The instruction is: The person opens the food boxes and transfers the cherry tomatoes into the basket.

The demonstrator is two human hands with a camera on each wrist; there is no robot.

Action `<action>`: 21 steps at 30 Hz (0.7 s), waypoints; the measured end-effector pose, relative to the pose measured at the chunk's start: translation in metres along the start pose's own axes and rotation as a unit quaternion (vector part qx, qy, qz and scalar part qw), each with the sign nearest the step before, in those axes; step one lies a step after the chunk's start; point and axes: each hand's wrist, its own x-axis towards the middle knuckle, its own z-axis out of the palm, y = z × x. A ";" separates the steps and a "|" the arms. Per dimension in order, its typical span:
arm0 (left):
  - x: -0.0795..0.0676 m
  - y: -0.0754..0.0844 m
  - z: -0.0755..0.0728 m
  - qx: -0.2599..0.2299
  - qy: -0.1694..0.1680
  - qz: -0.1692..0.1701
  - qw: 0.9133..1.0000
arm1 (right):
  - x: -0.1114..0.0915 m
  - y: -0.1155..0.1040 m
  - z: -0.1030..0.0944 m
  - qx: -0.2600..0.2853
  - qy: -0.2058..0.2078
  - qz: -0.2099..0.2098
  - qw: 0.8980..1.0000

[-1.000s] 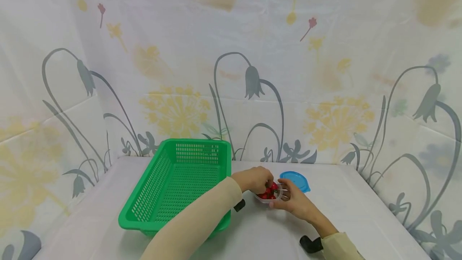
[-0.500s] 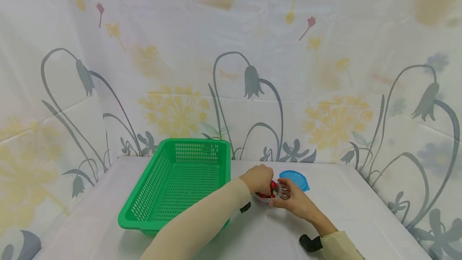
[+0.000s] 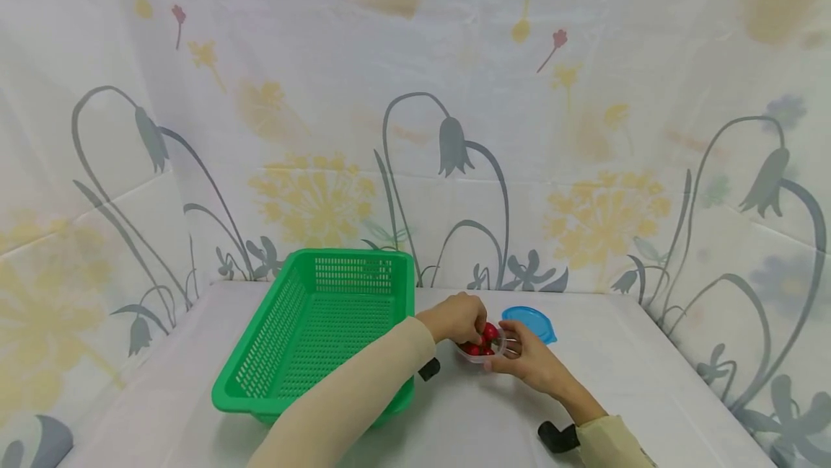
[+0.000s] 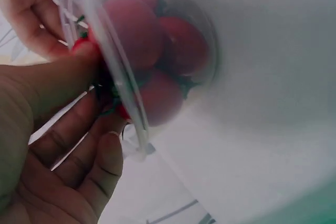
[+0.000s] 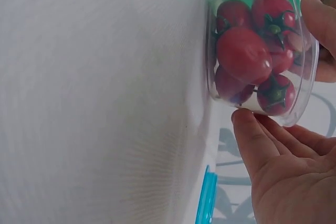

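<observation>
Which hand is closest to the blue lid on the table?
The right hand. It holds the clear tub's side, just in front of the blue lid. The left hand is farther off, left of the lid, with its fingers at the tub's mouth.

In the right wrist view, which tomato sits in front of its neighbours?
The middle tomato: it partly hides the upper-left tomato and lower-left tomato, while no tomato covers it.

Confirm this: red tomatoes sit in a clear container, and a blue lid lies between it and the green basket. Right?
No: the head view shows the blue lid on the opposite side of the clear container from the green basket; the red tomatoes are inside.
</observation>
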 end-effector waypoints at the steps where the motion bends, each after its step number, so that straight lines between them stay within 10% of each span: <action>1: 0.000 0.000 0.000 -0.003 -0.001 0.005 1.000 | 0.000 0.000 0.000 -0.001 0.001 0.000 1.000; 21: -0.009 -0.005 -0.037 -0.047 0.037 0.104 0.993 | -0.001 -0.003 -0.001 -0.009 -0.003 -0.003 1.000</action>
